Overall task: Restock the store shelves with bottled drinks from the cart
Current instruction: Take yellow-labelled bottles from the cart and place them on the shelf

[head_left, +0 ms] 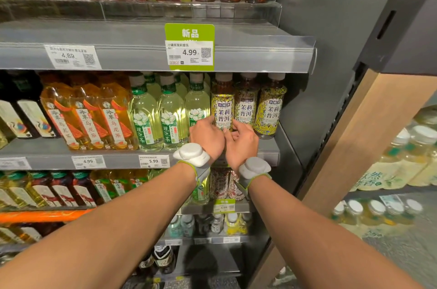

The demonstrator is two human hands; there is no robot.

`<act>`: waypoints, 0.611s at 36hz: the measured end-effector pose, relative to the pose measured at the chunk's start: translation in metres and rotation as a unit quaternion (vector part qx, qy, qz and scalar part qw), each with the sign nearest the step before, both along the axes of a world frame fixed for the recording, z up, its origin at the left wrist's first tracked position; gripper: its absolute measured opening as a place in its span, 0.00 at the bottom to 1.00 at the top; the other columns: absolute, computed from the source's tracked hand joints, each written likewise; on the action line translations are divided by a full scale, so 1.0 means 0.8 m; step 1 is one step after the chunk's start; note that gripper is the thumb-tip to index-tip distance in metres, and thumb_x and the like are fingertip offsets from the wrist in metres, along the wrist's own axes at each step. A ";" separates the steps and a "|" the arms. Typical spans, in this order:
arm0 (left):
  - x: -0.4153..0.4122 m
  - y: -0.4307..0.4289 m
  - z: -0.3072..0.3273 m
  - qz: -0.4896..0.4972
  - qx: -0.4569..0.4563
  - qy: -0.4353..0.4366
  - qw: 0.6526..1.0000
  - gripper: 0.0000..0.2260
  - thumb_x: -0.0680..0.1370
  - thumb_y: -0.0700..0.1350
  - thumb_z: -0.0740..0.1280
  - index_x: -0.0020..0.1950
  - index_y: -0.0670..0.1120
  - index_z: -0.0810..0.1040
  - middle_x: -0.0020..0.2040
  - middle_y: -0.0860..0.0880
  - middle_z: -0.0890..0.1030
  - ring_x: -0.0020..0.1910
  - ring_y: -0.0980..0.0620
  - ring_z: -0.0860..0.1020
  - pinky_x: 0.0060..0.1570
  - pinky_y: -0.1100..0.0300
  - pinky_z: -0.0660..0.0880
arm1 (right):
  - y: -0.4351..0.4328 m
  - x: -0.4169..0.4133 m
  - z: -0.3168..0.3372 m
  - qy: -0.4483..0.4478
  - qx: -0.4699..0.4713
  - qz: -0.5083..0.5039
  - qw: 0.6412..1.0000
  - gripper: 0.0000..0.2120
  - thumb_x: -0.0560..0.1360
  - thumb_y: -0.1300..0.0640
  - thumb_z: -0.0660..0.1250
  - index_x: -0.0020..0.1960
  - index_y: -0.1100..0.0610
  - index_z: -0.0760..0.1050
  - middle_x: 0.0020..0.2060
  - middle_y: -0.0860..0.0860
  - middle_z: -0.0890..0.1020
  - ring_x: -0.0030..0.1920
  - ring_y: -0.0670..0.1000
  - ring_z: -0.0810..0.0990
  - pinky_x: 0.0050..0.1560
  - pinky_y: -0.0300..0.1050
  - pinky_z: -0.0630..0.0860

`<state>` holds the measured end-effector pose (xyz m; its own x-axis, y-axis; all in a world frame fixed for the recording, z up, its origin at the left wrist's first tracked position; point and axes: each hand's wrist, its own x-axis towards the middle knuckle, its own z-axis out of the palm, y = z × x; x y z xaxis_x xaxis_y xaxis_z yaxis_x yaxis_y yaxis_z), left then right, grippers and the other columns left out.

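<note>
- Fingers [212,120] of the left hand [207,133] curled against the left flank of a yellow-labelled bottle [222,104] in the head view. Right hand [243,142] curled against the bottle's right flank, so the bottle is gripped between both hands.
- Bottle straight below the green tag [189,46], in the front row of the shelf [35,149] under that tag, long axis upright, cap up, label facing out.
- Deciding relation: bottle dead ahead of both palms and already within the fingers. Neither hand clearly nearer, the left set a little higher on the label. Probably calls for only a short push back or a slight twist to square it.
- Two matching bottles [246,104] below and right of the tag, the nearer one just beside the right hand's fingers. Pale green-tea bottles [170,113] below and left of the tag, close on the other side, so little room either way.
- Hidden: bottle base and most fingertips behind the hands. Cannot tell whether the base rests on the shelf. No cart to be made out.
</note>
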<state>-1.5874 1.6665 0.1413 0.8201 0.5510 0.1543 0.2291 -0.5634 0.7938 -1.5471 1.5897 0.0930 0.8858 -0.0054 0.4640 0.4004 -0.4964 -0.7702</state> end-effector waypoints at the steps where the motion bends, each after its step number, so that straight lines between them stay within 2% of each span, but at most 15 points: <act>1: 0.001 0.000 0.001 -0.002 -0.003 0.003 1.000 0.19 0.82 0.37 0.58 0.72 0.43 0.76 0.67 0.42 0.80 0.67 0.40 0.76 0.67 0.56 0.68 | 0.001 0.001 0.000 0.002 0.000 0.007 1.000 0.18 0.78 0.60 0.69 0.67 0.65 0.77 0.57 0.60 0.80 0.43 0.50 0.81 0.56 0.43 0.76; 2: 0.003 0.000 0.002 -0.004 -0.005 0.007 1.000 0.19 0.82 0.37 0.58 0.72 0.43 0.76 0.68 0.42 0.79 0.67 0.40 0.76 0.67 0.56 0.68 | 0.001 0.002 0.001 0.006 -0.002 0.011 1.000 0.18 0.79 0.61 0.69 0.67 0.65 0.76 0.58 0.60 0.80 0.45 0.52 0.82 0.57 0.47 0.78; 4: 0.005 0.000 0.004 -0.006 -0.014 0.016 1.000 0.20 0.82 0.36 0.58 0.73 0.43 0.75 0.68 0.42 0.79 0.68 0.40 0.75 0.67 0.56 0.68 | 0.002 0.002 0.002 0.014 -0.006 0.017 1.000 0.19 0.79 0.61 0.68 0.69 0.65 0.75 0.59 0.60 0.79 0.48 0.54 0.83 0.57 0.50 0.78; 10: 0.010 -0.003 0.011 -0.016 -0.031 0.031 0.999 0.20 0.81 0.35 0.59 0.73 0.41 0.74 0.69 0.40 0.78 0.68 0.39 0.75 0.67 0.54 0.70 | 0.005 0.002 0.006 0.037 -0.024 0.033 0.998 0.22 0.79 0.63 0.65 0.72 0.65 0.71 0.62 0.61 0.77 0.53 0.56 0.81 0.56 0.48 0.76; 14: 0.013 -0.004 0.013 -0.031 -0.033 0.054 0.997 0.21 0.80 0.35 0.58 0.73 0.39 0.72 0.69 0.38 0.77 0.70 0.39 0.72 0.66 0.52 0.69 | 0.007 0.005 0.006 0.047 -0.035 0.039 0.997 0.23 0.78 0.65 0.64 0.72 0.64 0.71 0.61 0.62 0.77 0.53 0.57 0.81 0.56 0.47 0.74; 22: 0.016 -0.004 0.015 -0.031 -0.027 0.069 0.997 0.22 0.79 0.35 0.59 0.75 0.40 0.71 0.70 0.37 0.75 0.69 0.38 0.73 0.65 0.51 0.70 | 0.011 0.014 0.008 0.078 -0.031 0.026 0.996 0.23 0.79 0.64 0.61 0.74 0.62 0.69 0.59 0.60 0.77 0.54 0.58 0.79 0.57 0.53 0.75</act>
